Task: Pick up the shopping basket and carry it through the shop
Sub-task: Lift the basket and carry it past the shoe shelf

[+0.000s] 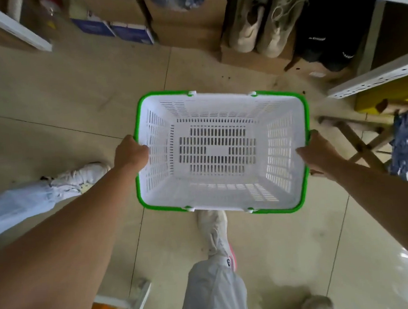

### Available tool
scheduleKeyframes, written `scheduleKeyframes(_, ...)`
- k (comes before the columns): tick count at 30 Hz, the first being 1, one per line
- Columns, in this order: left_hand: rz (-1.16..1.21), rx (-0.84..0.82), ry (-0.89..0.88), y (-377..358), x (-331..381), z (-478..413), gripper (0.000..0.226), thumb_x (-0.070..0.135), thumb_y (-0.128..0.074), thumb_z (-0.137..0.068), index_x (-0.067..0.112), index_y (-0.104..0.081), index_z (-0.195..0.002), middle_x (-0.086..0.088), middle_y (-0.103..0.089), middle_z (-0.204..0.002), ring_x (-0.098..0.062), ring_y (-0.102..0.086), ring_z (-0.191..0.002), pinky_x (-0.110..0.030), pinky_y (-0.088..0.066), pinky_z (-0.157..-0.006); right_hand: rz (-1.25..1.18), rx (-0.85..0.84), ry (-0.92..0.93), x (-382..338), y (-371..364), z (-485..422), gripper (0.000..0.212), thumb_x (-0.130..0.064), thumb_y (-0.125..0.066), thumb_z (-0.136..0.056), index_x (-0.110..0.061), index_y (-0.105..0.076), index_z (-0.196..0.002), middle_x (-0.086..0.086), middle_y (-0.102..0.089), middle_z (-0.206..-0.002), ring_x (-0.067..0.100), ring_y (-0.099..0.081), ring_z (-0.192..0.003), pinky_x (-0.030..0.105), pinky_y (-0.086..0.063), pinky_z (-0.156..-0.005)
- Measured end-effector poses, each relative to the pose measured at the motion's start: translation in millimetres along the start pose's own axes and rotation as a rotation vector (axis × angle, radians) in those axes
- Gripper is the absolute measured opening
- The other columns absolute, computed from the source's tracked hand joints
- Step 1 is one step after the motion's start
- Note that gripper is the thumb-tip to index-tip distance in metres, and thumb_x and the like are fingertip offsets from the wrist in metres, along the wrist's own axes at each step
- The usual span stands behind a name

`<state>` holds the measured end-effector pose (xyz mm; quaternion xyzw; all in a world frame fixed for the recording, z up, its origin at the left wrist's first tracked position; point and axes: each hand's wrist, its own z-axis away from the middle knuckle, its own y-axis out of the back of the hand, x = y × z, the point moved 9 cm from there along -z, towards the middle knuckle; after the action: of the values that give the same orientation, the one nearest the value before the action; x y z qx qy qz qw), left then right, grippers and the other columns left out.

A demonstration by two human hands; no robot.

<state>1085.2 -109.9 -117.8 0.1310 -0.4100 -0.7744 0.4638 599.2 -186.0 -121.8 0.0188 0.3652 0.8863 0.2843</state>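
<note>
A white slotted shopping basket with a green rim and folded-down green handles hangs level in front of me, above the tiled floor. It is empty. My left hand grips the basket's left rim, thumb inside the wall. On the opposite side, my right hand holds the right rim, fingers under the edge. Both arms are stretched forward. My legs in light trousers and pale shoes show below the basket, mid-stride.
Cardboard boxes and a pair of beige shoes sit under a shelf ahead. A white perforated shelf and a wooden stool with blue patterned cloth stand at the right. A white shelf edge runs at far left.
</note>
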Motion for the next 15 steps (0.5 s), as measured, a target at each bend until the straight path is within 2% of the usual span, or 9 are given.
scheduleKeyframes(2, 0.046, 0.025, 0.025, 18, -7, 6, 0.035, 0.02, -0.061, -0.087, -0.001, -0.066, -0.115, -0.025, -0.069, -0.118, -0.04, -0.066, -0.104, -0.036, -0.046, -0.076, 0.069, 0.001, 0.085, -13, 26, 16, 0.042, -0.018, -0.057, -0.092, -0.005, -0.048, -0.13, 0.018, -0.066, -0.109, 0.035, -0.065, -0.087, 0.042, -0.056, -0.067)
scheduleKeyframes(4, 0.133, 0.007, 0.056, 34, -19, 24, 0.037, 0.026, -0.065, -0.086, -0.001, -0.07, -0.111, -0.025, -0.072, -0.111, -0.035, -0.067, -0.092, -0.036, -0.049, -0.076, 0.125, 0.009, 0.175, -32, 58, 42, 0.045, -0.023, -0.057, -0.095, -0.005, -0.047, -0.136, 0.015, -0.066, -0.11, 0.033, -0.066, -0.085, 0.039, -0.056, -0.065)
scheduleKeyframes(6, 0.189, 0.025, 0.071, 58, -31, 55, 0.037, 0.028, -0.065, -0.086, -0.001, -0.071, -0.108, -0.022, -0.072, -0.102, -0.035, -0.067, -0.09, -0.038, -0.052, -0.073, 0.139, 0.02, 0.276, -51, 89, 72, 0.046, -0.026, -0.057, -0.098, -0.006, -0.047, -0.138, 0.01, -0.063, -0.106, 0.031, -0.066, -0.083, 0.033, -0.053, -0.061)
scheduleKeyframes(8, 0.24, 0.074, 0.063, 85, -41, 101, 0.03, 0.026, -0.061, -0.087, 0.002, -0.071, -0.1, -0.016, -0.068, -0.091, -0.033, -0.065, -0.084, -0.036, -0.047, -0.063, 0.143, 0.024, 0.37, -70, 115, 110, 0.044, -0.026, -0.055, -0.1, -0.008, -0.047, -0.139, 0.007, -0.063, -0.102, 0.029, -0.066, -0.082, 0.028, -0.05, -0.057)
scheduleKeyframes(9, 0.258, 0.104, 0.061, 99, -46, 128, 0.023, 0.025, -0.059, -0.088, 0.005, -0.069, -0.095, -0.013, -0.066, -0.089, -0.031, -0.062, -0.082, -0.034, -0.043, -0.06, 0.149, 0.027, 0.417, -80, 126, 130, 0.043, -0.028, -0.054, -0.101, -0.01, -0.048, -0.139, 0.009, -0.066, -0.103, 0.03, -0.068, -0.084, 0.032, -0.054, -0.061)
scheduleKeyframes(11, 0.275, 0.136, 0.082, 126, -61, 189, 0.016, 0.026, -0.057, -0.092, 0.015, -0.068, -0.098, -0.009, -0.066, -0.093, -0.029, -0.06, -0.083, -0.032, -0.041, -0.069, 0.125, 0.046, 0.484, -99, 145, 165, 0.04, -0.032, -0.052, -0.1, -0.015, -0.049, -0.136, 0.012, -0.068, -0.104, 0.036, -0.069, -0.091, 0.045, -0.056, -0.076)
scheduleKeyframes(12, 0.268, 0.127, 0.084, 132, -68, 215, 0.022, 0.028, -0.057, -0.094, 0.015, -0.069, -0.106, -0.011, -0.069, -0.098, -0.031, -0.063, -0.088, -0.031, -0.042, -0.074, 0.105, 0.055, 0.469, -101, 158, 176, 0.038, -0.034, -0.051, -0.101, -0.015, -0.049, -0.134, 0.012, -0.065, -0.102, 0.035, -0.066, -0.091, 0.046, -0.053, -0.079)
scheduleKeyframes(14, 0.223, 0.144, 0.099, 153, -94, 277, 0.035, 0.036, -0.057, -0.095, 0.013, -0.069, -0.118, -0.016, -0.074, -0.112, -0.036, -0.069, -0.103, -0.034, -0.046, -0.078, 0.113, 0.05, 0.523, -101, 176, 201, 0.039, -0.047, -0.053, -0.098, -0.019, -0.052, -0.126, 0.012, -0.063, -0.099, 0.031, -0.063, -0.083, 0.042, -0.05, -0.076)
scheduleKeyframes(15, 0.21, 0.167, 0.107, 162, -107, 305, 0.038, 0.039, -0.057, -0.095, 0.012, -0.069, -0.119, -0.018, -0.074, -0.114, -0.037, -0.069, -0.106, -0.034, -0.046, -0.078, 0.109, 0.056, 0.574, -98, 184, 209, 0.052, -0.063, -0.053, -0.092, -0.021, -0.053, -0.121, 0.012, -0.066, -0.098, 0.027, -0.066, -0.077, 0.039, -0.055, -0.071)
